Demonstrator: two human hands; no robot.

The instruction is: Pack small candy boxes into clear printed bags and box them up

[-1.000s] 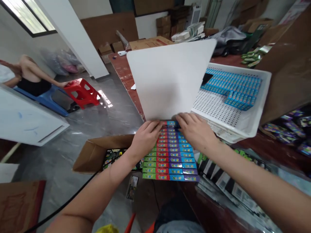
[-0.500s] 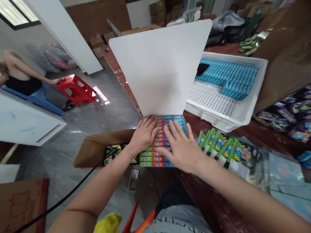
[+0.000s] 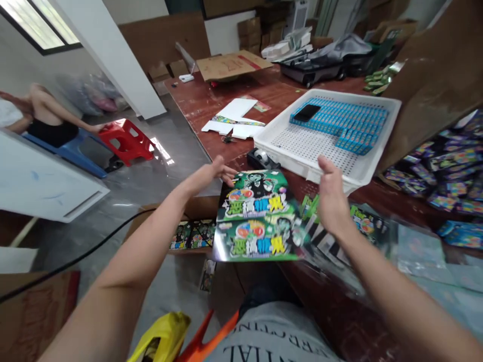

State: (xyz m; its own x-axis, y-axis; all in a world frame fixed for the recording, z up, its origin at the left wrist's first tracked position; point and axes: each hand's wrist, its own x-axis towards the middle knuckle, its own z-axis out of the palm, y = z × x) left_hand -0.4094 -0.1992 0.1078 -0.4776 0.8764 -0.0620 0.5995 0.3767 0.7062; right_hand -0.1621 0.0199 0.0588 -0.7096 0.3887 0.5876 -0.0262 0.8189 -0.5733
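Observation:
A flat green display box (image 3: 258,216) with a cartoon print lies closed at the near edge of the red-brown table (image 3: 211,108). My left hand (image 3: 215,171) hovers at its far left corner, fingers stretched out and holding nothing. My right hand (image 3: 330,193) is raised just right of the box, fingers apart and empty. Several green-and-black packets (image 3: 364,223) lie fanned out under my right wrist.
A white perforated tray (image 3: 302,151) with rows of small blue boxes (image 3: 347,123) and a black phone (image 3: 306,112) stands behind the box. A tape dispenser (image 3: 260,158) sits by it. An open carton (image 3: 188,226) stands on the floor at left. A person sits at far left by a red stool (image 3: 126,141).
The white lid that stood upright has come down over the rows of coloured packs, so the green printed top shows. Both hands have lifted off and moved apart.

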